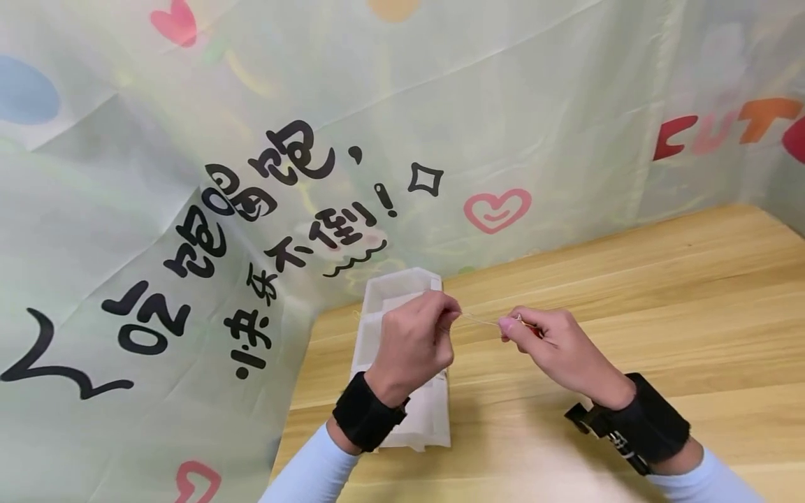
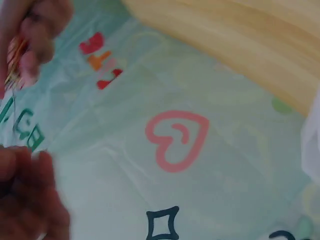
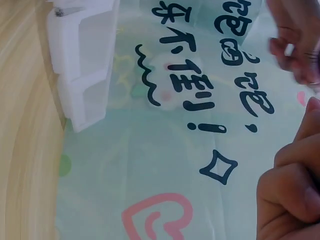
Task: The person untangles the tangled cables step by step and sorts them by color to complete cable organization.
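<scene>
My left hand (image 1: 415, 346) pinches one end of a thin pale string (image 1: 479, 320) between thumb and fingertips, above the white bin. To the right, my right hand (image 1: 560, 344) grips a small red thing (image 1: 534, 330) with the string running out of it. The string stretches nearly straight between both hands, over the table. In the left wrist view the small thing shows red and orange with gold strands, mostly covered by the fingers, so I cannot tell its kind. The right wrist view shows curled fingers (image 3: 290, 195) of my right hand at its lower right.
A white plastic bin with compartments (image 1: 434, 412) stands on the wooden table (image 1: 629, 279), partly behind my left hand and forearm. A pale printed cloth (image 1: 566, 140) with hearts and black lettering hangs along the table's back and left edges. Black bands (image 1: 371, 412) circle both wrists.
</scene>
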`<act>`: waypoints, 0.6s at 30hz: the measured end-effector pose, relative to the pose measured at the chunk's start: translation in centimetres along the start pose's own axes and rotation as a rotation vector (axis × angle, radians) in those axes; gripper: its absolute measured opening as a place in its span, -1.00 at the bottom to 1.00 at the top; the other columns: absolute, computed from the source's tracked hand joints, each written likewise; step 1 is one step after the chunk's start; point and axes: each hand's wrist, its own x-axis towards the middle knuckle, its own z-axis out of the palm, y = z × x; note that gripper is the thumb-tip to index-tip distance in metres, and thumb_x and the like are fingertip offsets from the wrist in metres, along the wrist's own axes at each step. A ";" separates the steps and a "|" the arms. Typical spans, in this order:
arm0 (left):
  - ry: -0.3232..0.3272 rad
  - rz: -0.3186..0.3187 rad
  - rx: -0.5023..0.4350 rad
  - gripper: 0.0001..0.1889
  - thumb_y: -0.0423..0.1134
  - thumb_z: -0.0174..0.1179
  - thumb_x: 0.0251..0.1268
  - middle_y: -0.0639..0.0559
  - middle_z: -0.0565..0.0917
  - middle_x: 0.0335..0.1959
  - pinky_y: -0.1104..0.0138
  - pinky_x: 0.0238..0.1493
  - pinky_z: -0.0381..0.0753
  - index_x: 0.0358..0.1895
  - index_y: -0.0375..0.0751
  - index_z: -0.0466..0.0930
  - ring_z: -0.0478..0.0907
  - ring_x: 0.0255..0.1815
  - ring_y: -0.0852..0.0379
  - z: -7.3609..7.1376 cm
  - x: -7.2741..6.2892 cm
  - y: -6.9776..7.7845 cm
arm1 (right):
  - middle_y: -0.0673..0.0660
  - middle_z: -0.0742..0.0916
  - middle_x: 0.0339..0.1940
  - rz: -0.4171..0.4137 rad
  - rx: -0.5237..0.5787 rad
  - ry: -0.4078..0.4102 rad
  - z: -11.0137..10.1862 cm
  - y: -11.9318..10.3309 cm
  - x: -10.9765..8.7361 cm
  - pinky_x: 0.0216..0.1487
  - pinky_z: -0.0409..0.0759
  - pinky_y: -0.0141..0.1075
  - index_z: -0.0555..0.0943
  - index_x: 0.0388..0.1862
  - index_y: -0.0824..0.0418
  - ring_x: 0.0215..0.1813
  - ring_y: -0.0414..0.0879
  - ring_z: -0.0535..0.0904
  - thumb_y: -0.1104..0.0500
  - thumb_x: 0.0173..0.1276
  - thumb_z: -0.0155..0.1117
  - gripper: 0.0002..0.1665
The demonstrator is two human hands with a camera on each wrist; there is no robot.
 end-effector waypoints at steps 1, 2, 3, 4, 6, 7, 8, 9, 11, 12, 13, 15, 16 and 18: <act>-0.025 -0.010 0.022 -0.93 -0.40 0.16 0.34 0.12 0.55 -0.43 0.48 -0.53 0.42 -0.26 -0.14 0.56 0.44 -0.54 0.28 -0.2 -0.2 -0.1 | -0.14 0.43 -0.64 0.000 0.002 -0.003 0.1 0.1 0.1 -0.55 0.33 -0.33 0.65 -0.33 -0.07 -0.65 -0.27 0.24 0.27 0.57 0.12 -0.70; -0.055 -0.004 0.048 -0.96 -0.36 0.17 0.34 0.11 0.57 -0.40 0.47 -0.53 0.43 -0.23 -0.14 0.58 0.46 -0.51 0.27 -0.1 -0.3 0.0 | -0.14 0.43 -0.64 0.004 -0.004 -0.007 0.0 0.1 0.1 -0.54 0.33 -0.33 0.64 -0.33 -0.07 -0.64 -0.27 0.24 0.27 0.58 0.11 -0.70; -0.088 0.012 0.075 -0.92 -0.32 0.16 0.33 0.10 0.60 -0.35 0.47 -0.50 0.47 -0.18 -0.15 0.61 0.50 -0.46 0.25 0.0 -0.3 0.2 | -0.15 0.43 -0.64 0.004 -0.010 -0.014 0.0 0.2 0.0 -0.54 0.34 -0.34 0.64 -0.33 -0.06 -0.64 -0.28 0.24 0.27 0.58 0.11 -0.70; -0.116 0.037 0.113 -0.86 -0.28 0.18 0.32 0.09 0.63 -0.30 0.46 -0.46 0.51 -0.11 -0.15 0.63 0.55 -0.40 0.23 0.2 -0.3 0.5 | -0.16 0.42 -0.65 0.004 -0.016 -0.023 -0.1 0.2 0.0 -0.54 0.34 -0.34 0.63 -0.32 -0.06 -0.65 -0.29 0.22 0.27 0.59 0.10 -0.70; -0.153 0.104 0.204 -0.71 -0.16 0.19 0.35 0.05 0.69 -0.16 0.40 -0.35 0.58 0.03 -0.19 0.66 0.63 -0.24 0.18 0.5 -0.1 1.2 | -0.17 0.39 -0.65 0.007 -0.016 -0.041 0.0 0.3 0.0 -0.56 0.31 -0.35 0.61 -0.34 -0.07 -0.65 -0.32 0.19 0.26 0.60 0.08 -0.69; -0.158 0.146 0.254 -0.65 -0.09 0.19 0.38 0.04 0.70 -0.10 0.37 -0.29 0.60 0.09 -0.21 0.66 0.65 -0.17 0.15 0.7 0.0 1.5 | -0.18 0.38 -0.65 0.008 -0.006 -0.049 0.1 0.4 0.0 -0.56 0.31 -0.35 0.59 -0.35 -0.07 -0.64 -0.32 0.20 0.26 0.61 0.07 -0.68; -0.163 0.190 0.298 -0.62 -0.02 0.17 0.43 0.05 0.71 -0.09 0.36 -0.24 0.60 0.11 -0.20 0.67 0.65 -0.13 0.13 0.9 0.2 1.8 | -0.17 0.39 -0.64 0.008 0.009 -0.053 0.1 0.4 0.0 -0.54 0.34 -0.35 0.59 -0.35 -0.06 -0.62 -0.32 0.22 0.27 0.61 0.06 -0.67; -0.165 0.232 0.339 -0.62 0.03 0.14 0.48 0.08 0.71 -0.15 0.37 -0.25 0.58 0.08 -0.17 0.69 0.65 -0.17 0.16 1.1 0.4 1.9 | -0.17 0.38 -0.64 0.010 0.026 -0.058 0.2 0.3 0.0 -0.55 0.32 -0.35 0.58 -0.37 -0.05 -0.63 -0.32 0.21 0.27 0.61 0.05 -0.66; -0.167 0.289 0.390 -0.63 0.08 0.06 0.56 0.15 0.66 -0.34 0.42 -0.38 0.47 -0.11 -0.12 0.71 0.58 -0.36 0.22 1.5 0.6 2.0 | -0.17 0.36 -0.64 0.024 0.063 -0.065 0.4 0.3 0.0 -0.54 0.31 -0.35 0.57 -0.40 -0.04 -0.62 -0.30 0.21 0.27 0.62 0.04 -0.64; -0.164 0.297 0.389 -0.63 0.08 0.05 0.57 0.18 0.60 -0.45 0.44 -0.46 0.39 -0.23 -0.09 0.69 0.50 -0.47 0.25 1.6 0.6 1.9 | -0.16 0.36 -0.64 0.034 0.081 -0.070 0.5 0.2 0.0 -0.53 0.32 -0.35 0.57 -0.41 -0.03 -0.61 -0.29 0.24 0.26 0.62 0.03 -0.64; -0.170 0.300 0.373 -0.64 0.06 0.05 0.58 0.19 0.51 -0.54 0.46 -0.52 0.32 -0.32 -0.08 0.64 0.41 -0.56 0.28 1.6 0.5 1.8 | -0.16 0.36 -0.64 0.044 0.094 -0.078 0.5 0.2 0.0 -0.51 0.32 -0.34 0.58 -0.40 -0.02 -0.60 -0.27 0.24 0.26 0.62 0.03 -0.65; -0.185 0.282 0.316 -0.63 0.02 0.08 0.56 0.20 0.33 -0.65 0.49 -0.62 0.18 -0.46 -0.06 0.52 0.20 -0.67 0.30 1.5 0.4 1.7 | -0.16 0.35 -0.64 0.071 0.096 -0.095 0.5 0.1 0.1 -0.50 0.29 -0.33 0.59 -0.40 -0.02 -0.60 -0.25 0.24 0.24 0.62 0.05 -0.65; -0.193 0.263 0.284 -0.62 0.01 0.10 0.55 0.20 0.29 -0.67 0.49 -0.65 0.13 -0.50 -0.06 0.49 0.14 -0.68 0.32 1.3 0.3 1.6 | -0.16 0.36 -0.63 0.081 0.086 -0.101 0.5 0.1 0.1 -0.47 0.30 -0.33 0.60 -0.39 -0.04 -0.57 -0.24 0.27 0.22 0.62 0.06 -0.67; -0.205 0.226 0.223 -0.62 -0.02 0.17 0.50 0.21 0.20 -0.69 0.50 -0.67 0.06 -0.54 -0.05 0.44 0.06 -0.69 0.33 1.1 0.1 1.6 | -0.15 0.41 -0.61 0.085 0.059 -0.110 0.4 0.1 0.1 -0.46 0.31 -0.33 0.63 -0.35 -0.07 -0.52 -0.22 0.32 0.20 0.59 0.12 -0.72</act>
